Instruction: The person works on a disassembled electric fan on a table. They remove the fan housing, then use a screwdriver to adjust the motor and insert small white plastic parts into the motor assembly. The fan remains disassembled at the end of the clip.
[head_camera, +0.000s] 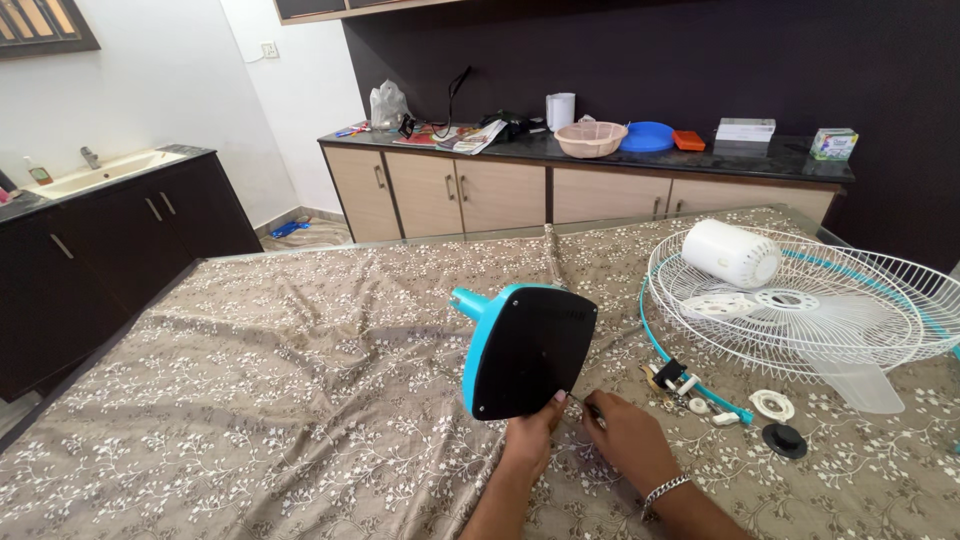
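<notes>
**A:** What sat nearest the lens when you looked in?

**B:** My own forearms, coming up from the bottom edge. I saw the left hand curled against the lower rim of the teal plastic fan base with its flat black underside, which it propped up on edge on the brown cloth with a white floral print over the table. The right hand, a silver bracelet on its wrist, was pinched around a thin metal tool whose tip met the base's lower corner.

**A:** How far along did the job look?

**B:** I judged it well into dismantling. Right of the hands, loose parts lay scattered: a small round white plastic ring and a black round cap. Beyond them the white wire fan guard lay flat, holding the translucent blades and a smooth white cylindrical motor housing. The base looked to be the piece left to work on.

**A:** Textures?

**B:** Rumpled soft cloth, glossy teal shell, matte black plate.
</notes>
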